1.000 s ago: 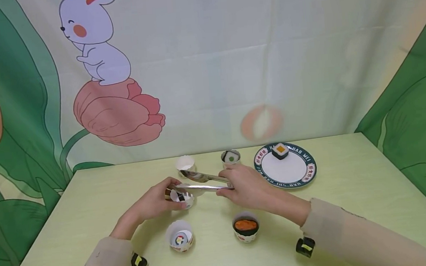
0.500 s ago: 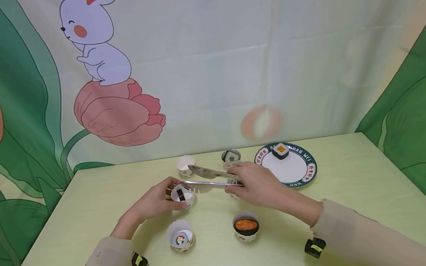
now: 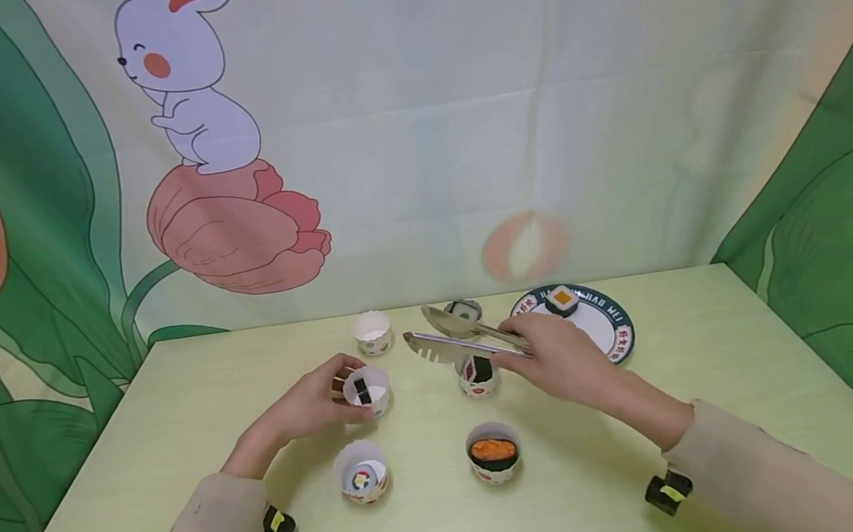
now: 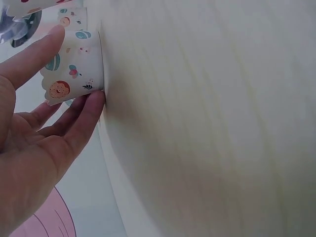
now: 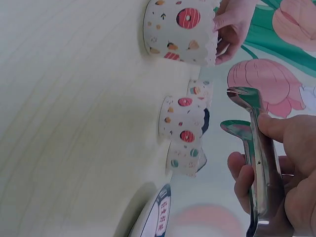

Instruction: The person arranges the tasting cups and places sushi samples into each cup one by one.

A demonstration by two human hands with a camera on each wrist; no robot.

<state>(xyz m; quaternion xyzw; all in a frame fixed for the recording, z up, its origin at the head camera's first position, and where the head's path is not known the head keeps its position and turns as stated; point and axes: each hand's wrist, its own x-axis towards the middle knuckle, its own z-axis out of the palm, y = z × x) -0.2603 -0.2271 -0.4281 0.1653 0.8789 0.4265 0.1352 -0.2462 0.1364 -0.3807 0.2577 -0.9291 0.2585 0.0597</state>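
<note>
My left hand [image 3: 315, 404] holds a white patterned paper cup [image 4: 74, 71] from its left side, thumb in front and fingers behind. Inside that cup lies a white sushi piece with a black band [image 3: 363, 390]. My right hand [image 3: 565, 357] grips metal tongs [image 5: 264, 173], whose two ends stand apart with nothing between them. One end is spoon-shaped and the other is slotted. In the head view the tongs pass over a cup with a dark-wrapped sushi piece [image 3: 482, 369] and overlap the cup behind it, which holds a white and green sushi piece [image 3: 463, 310].
A paper cup [image 3: 373, 337] stands at the back. Nearer me are a cup with a round sushi roll [image 3: 362, 476] and a cup with an orange-topped piece [image 3: 493, 451]. A green-rimmed plate [image 3: 623, 342] at the back right bears an orange-centred sushi piece [image 3: 561, 299].
My right hand has drawn the tongs right and slightly up, away from the cup at my left hand, and the tongs' ends have spread. My left hand stays at its cup.
</note>
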